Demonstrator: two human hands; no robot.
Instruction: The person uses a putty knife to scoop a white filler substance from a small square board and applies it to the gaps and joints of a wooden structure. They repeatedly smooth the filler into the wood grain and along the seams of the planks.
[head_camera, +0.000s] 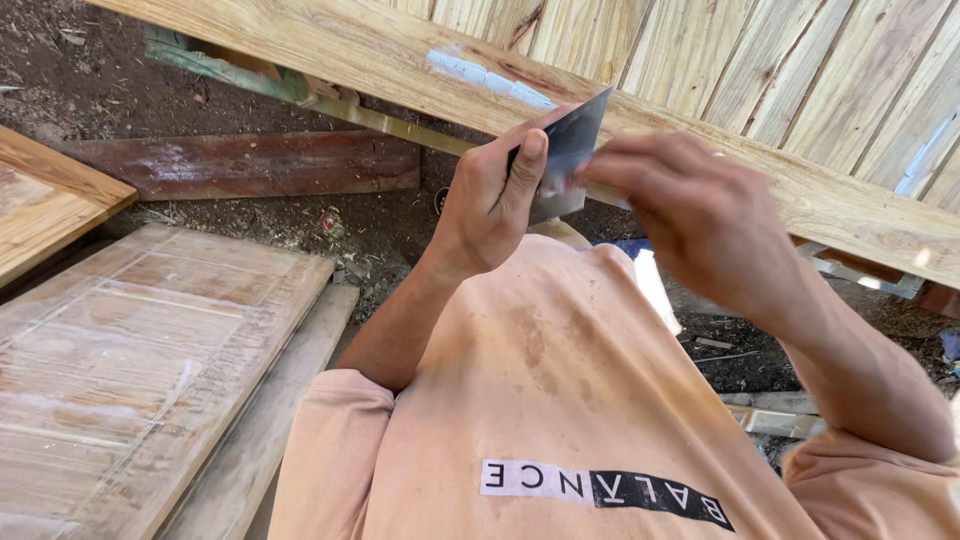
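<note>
My left hand grips a thin grey metal scraper blade, thumb pressed along its near edge, holding it up in front of my chest. My right hand is blurred and pinches the blade's right side, fingers curled over it. The blade sits just below a long pale wooden plank that runs diagonally across the top and carries patches of white filler. My peach-coloured shirt fills the lower middle of the view.
A worn panelled wooden door lies flat at lower left, with a loose board along its right side. A reddish plank rests on dark dirt ground. Slatted pale wood stands at upper right.
</note>
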